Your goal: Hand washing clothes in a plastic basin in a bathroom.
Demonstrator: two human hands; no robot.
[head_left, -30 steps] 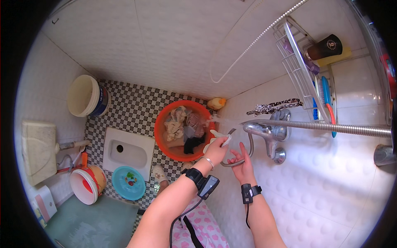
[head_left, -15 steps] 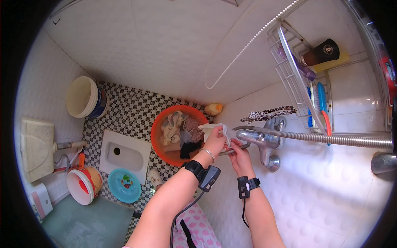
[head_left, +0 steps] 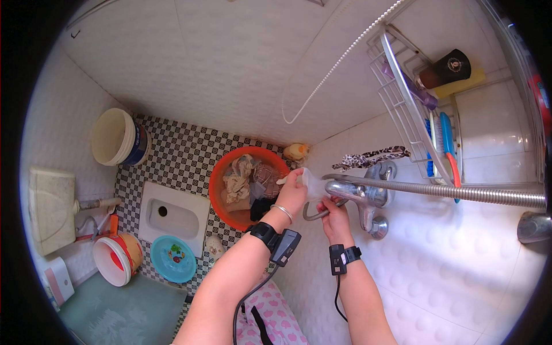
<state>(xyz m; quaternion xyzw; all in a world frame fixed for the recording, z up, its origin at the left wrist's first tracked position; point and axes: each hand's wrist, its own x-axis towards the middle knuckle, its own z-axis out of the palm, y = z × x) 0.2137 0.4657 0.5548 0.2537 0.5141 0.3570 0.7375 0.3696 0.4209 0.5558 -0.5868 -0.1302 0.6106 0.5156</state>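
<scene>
My left hand (head_left: 291, 196) is closed on a thin white cloth (head_left: 314, 185), which spreads toward the chrome faucet (head_left: 361, 198) on the wall. Just under the faucet, the fingers of my right hand (head_left: 334, 221) are wrapped round a bent flexible metal hose (head_left: 309, 214). The cloth partly hides where the hose loop runs near the spout. Beyond my left hand, an orange basin (head_left: 221, 215) on the floor holds several crumpled clothes (head_left: 237, 187) in beige, pinkish brown and black.
A wire rack (head_left: 402, 106) with a brush (head_left: 446, 135) and bottles hangs at the right, above a metal shower hose (head_left: 460, 194). A squat toilet (head_left: 148, 227), a blue basin (head_left: 158, 261) and buckets (head_left: 106, 141) stand at the left. A bead chain (head_left: 325, 80) hangs down.
The white cloth has swung from the basin side of my left hand over toward the faucet and spread out. My left hand has moved slightly; my right hand stays on the hose, a little lower.
</scene>
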